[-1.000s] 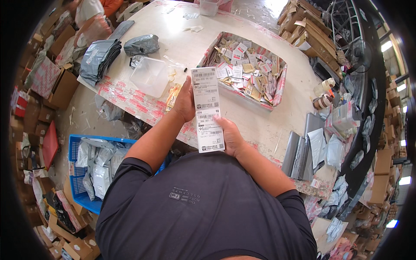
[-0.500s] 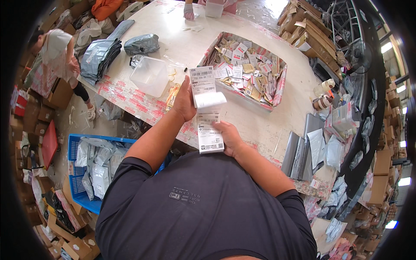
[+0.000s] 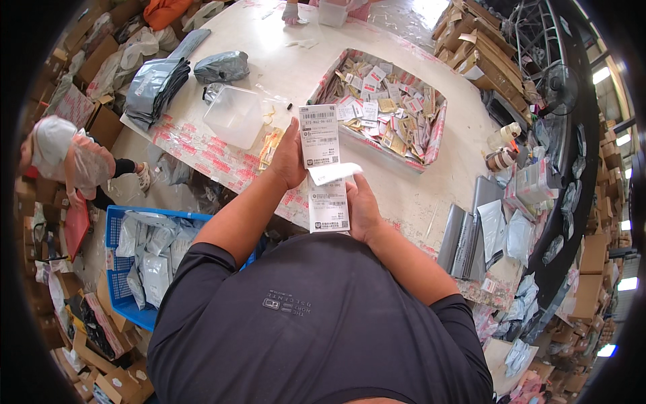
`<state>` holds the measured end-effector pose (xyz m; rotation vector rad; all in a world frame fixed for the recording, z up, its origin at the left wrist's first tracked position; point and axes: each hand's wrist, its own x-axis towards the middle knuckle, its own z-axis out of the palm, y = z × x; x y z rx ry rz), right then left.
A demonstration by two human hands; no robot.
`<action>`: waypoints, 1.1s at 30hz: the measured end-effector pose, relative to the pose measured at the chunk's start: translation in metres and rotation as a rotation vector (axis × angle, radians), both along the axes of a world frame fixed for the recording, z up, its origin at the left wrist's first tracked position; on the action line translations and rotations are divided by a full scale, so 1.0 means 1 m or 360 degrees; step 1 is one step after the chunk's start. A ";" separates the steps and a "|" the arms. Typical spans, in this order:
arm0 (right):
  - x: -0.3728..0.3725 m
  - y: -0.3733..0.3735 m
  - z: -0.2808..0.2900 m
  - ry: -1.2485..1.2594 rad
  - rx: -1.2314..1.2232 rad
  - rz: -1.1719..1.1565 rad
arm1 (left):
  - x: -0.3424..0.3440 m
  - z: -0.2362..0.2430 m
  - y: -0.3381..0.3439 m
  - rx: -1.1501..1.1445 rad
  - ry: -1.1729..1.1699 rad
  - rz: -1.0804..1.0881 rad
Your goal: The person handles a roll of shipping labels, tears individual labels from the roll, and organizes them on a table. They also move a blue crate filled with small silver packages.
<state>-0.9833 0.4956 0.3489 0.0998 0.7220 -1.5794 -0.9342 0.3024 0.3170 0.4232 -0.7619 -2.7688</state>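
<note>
Gripping a stack of white shipping labels [image 3: 319, 138] in the head view, the left hand [image 3: 288, 158] is clamped on its upper left edge; the right hand [image 3: 363, 207] closes on the lower right edge, thumb beside a label curled up [image 3: 334, 174] across the middle. The stack is just beyond the dark shirt [image 3: 303, 269]. Farther off, on the table [image 3: 276, 60], sit a box [image 3: 439, 135] of printed cards [image 3: 370, 111] and, left of it, a clear plastic tub [image 3: 232, 118].

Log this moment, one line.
left hand: holds label stack | right hand: at lower stack | curled label: between hands | box of slips: beyond
</note>
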 end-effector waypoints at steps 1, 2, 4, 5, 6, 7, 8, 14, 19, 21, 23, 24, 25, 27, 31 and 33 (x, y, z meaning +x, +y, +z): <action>0.001 0.000 0.007 -0.0035 -0.0064 0.0021 | 0.001 0.000 0.001 -0.0003 0.0005 -0.0019; 0.002 0.001 0.004 0.0106 0.0009 0.0037 | 0.002 -0.001 0.001 -0.0006 0.0011 -0.0037; 0.006 -0.001 -0.006 0.0391 0.0149 0.0069 | 0.001 -0.005 -0.004 0.0038 0.0107 -0.0098; 0.009 -0.001 -0.016 0.0671 0.0311 0.0036 | 0.002 -0.008 -0.006 0.0035 0.0131 -0.0114; 0.007 -0.001 -0.020 0.0506 0.0295 0.0016 | 0.002 -0.006 -0.006 0.0034 0.0154 -0.0131; 0.003 0.001 -0.023 0.0342 0.0278 -0.0004 | 0.002 -0.004 -0.006 0.0058 0.0135 -0.0144; -0.001 0.003 -0.027 0.0177 0.0261 -0.0024 | 0.001 -0.002 -0.005 0.0054 0.0098 -0.0103; 0.000 0.000 -0.009 0.0235 0.0041 0.0044 | -0.001 -0.004 0.000 0.0050 0.0030 -0.0065; 0.010 0.000 -0.007 0.0681 0.0308 0.0059 | 0.001 -0.004 -0.003 0.0041 0.0121 -0.0112; 0.002 0.002 -0.019 0.0412 0.0186 0.0055 | 0.003 0.004 -0.001 0.0062 0.0152 -0.0123; -0.002 0.002 -0.022 0.0170 0.0066 -0.0016 | 0.002 0.009 0.002 0.0008 0.0027 -0.0081; 0.000 0.000 -0.010 0.0145 0.0061 -0.0041 | 0.004 0.009 0.002 -0.0019 -0.0039 -0.0051; 0.003 0.000 0.003 0.0121 0.0056 -0.0074 | 0.004 0.008 0.002 -0.0022 -0.0024 -0.0047; 0.005 0.000 0.005 0.0284 0.0113 -0.0067 | 0.004 0.006 0.001 -0.0028 0.0005 -0.0047; 0.004 0.002 -0.021 0.0575 0.0311 0.0002 | 0.002 0.004 -0.001 -0.0020 0.0049 -0.0072; 0.004 0.002 -0.029 0.0619 0.0381 0.0035 | 0.001 0.007 0.000 0.0026 0.0049 -0.0051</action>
